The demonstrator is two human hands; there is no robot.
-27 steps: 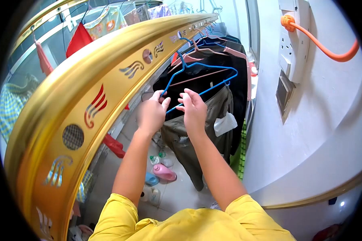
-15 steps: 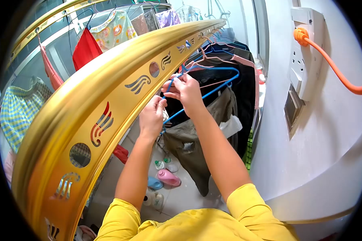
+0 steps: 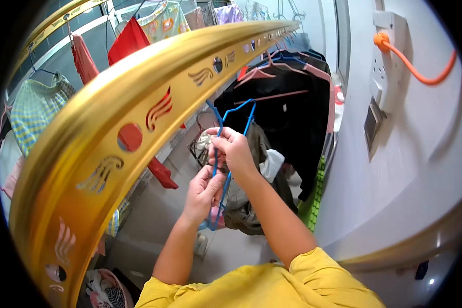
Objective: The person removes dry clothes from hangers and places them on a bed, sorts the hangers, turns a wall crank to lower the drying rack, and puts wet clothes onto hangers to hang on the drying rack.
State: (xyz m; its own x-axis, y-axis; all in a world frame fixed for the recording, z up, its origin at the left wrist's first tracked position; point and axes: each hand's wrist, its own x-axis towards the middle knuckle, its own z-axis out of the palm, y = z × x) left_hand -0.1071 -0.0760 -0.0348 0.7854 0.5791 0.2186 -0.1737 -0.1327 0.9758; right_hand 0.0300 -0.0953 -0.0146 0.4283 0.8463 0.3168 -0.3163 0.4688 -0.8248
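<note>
A blue clothes hanger (image 3: 239, 106) is held in both my hands below a gold rail (image 3: 128, 95). My right hand (image 3: 235, 152) pinches its blue wire with the thumb and fingers. Just below and to the left, my left hand (image 3: 204, 194) has its fingers closed on the same wire. From the hanger hangs a pair of dark olive trousers (image 3: 244, 220), bunched low, with a white patch (image 3: 272, 164) showing. My right forearm hides part of the trousers.
Black garments (image 3: 277, 108) on pink hangers hang from the rail ahead. Red cloth (image 3: 128, 40) and checked shorts (image 3: 38, 105) hang on the left. At right are a wall socket (image 3: 387, 61) and orange cord (image 3: 428, 80). A clothes-filled basket (image 3: 119, 287) stands at lower left.
Both hands have come down and nearer my body with the blue hanger and trousers. The hanger has turned more edge-on, and the trousers are more bunched. The view has shifted.
</note>
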